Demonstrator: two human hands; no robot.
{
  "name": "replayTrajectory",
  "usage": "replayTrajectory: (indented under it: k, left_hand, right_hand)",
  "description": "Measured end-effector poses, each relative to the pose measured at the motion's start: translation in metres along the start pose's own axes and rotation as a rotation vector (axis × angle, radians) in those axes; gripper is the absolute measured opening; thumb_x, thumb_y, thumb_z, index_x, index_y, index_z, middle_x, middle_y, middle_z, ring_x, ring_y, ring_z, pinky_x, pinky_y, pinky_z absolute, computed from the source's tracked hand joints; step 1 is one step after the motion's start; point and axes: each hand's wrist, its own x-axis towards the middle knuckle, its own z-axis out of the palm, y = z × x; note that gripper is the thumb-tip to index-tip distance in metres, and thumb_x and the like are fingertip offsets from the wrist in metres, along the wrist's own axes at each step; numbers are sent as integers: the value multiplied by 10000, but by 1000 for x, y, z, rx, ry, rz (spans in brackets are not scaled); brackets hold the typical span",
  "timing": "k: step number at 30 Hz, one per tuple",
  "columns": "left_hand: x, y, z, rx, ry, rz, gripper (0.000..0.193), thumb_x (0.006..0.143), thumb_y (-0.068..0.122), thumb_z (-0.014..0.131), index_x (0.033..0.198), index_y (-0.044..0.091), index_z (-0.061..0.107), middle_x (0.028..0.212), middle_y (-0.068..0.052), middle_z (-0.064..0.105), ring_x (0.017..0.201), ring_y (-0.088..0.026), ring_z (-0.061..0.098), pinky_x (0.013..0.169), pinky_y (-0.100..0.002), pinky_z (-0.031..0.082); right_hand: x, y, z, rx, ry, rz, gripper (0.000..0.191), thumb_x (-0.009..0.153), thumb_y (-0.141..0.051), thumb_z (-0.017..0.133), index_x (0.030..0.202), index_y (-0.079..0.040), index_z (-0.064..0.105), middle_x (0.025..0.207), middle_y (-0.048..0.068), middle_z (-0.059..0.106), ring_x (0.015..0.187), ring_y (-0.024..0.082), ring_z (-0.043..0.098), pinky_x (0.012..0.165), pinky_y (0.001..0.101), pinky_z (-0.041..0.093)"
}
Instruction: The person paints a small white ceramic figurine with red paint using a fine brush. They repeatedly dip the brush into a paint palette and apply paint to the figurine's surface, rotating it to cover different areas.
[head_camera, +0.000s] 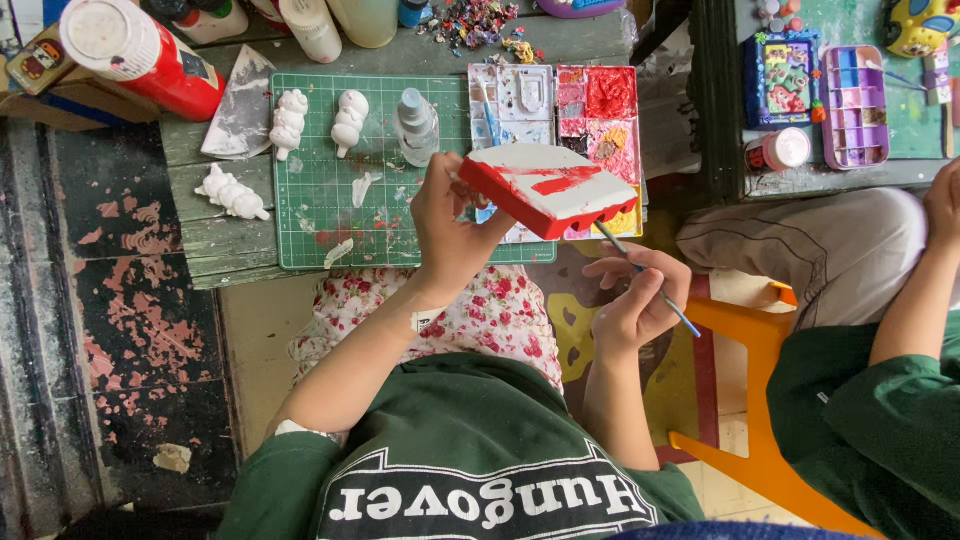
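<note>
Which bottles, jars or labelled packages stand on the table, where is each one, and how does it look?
Red bottle: top left, lying tilted, white cap, dark label.
Small clear bottle: on the green cutting mat.
Small jar: right table, white lid, red label.
Cream bottles: top edge, partly cut off.

Three plaster figures (290, 122) and a small bottle (416, 125) lie on the cutting mat (320, 215), which sits on the table (215, 240). The paint palette (560, 105) lies just right of the mat. A block (548, 188) is held above the mat's right edge, between the left hand (450, 225) and the right hand (630, 295) with its brush (640, 270)
</note>
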Motion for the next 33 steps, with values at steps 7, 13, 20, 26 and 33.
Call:
replayTrajectory:
  k: [7,13,20,26,33]
  left_hand:
    - [-3,-10,2,-128,16,-95,451,891,40,870,1094,51,467,934,12,615,809,-23,544,711,-203,492]
    - [-5,-19,0,-295,27,-109,378,935,-58,773,1121,41,459,1044,4,609,918,-35,574,820,-215,524]
    - [-8,-25,-1,-362,50,-163,330,965,-70,730,1152,36,480,1055,12,573,925,-31,541,819,-207,515]
    - [-8,-28,-5,-394,51,-186,349,964,-56,715,1202,39,478,1150,-10,598,1034,-58,623,896,-234,571]
    - [-11,-31,-7,-400,56,-184,369,968,-49,722,1230,41,478,1192,-20,603,1048,-66,626,882,-228,561]
  right_hand:
    - [0,5,4,-59,-61,40,251,1194,-235,432,1167,1,514,1024,144,659,721,197,707,603,229,447]
    - [3,5,6,-78,-109,20,259,1174,-226,421,1172,17,509,1068,165,705,786,173,710,654,238,448]
    - [4,3,10,-98,-99,-24,260,1176,-219,436,1166,24,528,1037,147,702,755,134,653,677,235,451]
    - [7,1,10,-62,-118,-33,251,1178,-200,423,1145,12,553,1027,133,670,790,143,695,625,210,452]
    - [8,-3,10,-141,-181,-36,249,1172,-189,436,1149,19,572,1031,135,712,742,119,650,652,226,441]
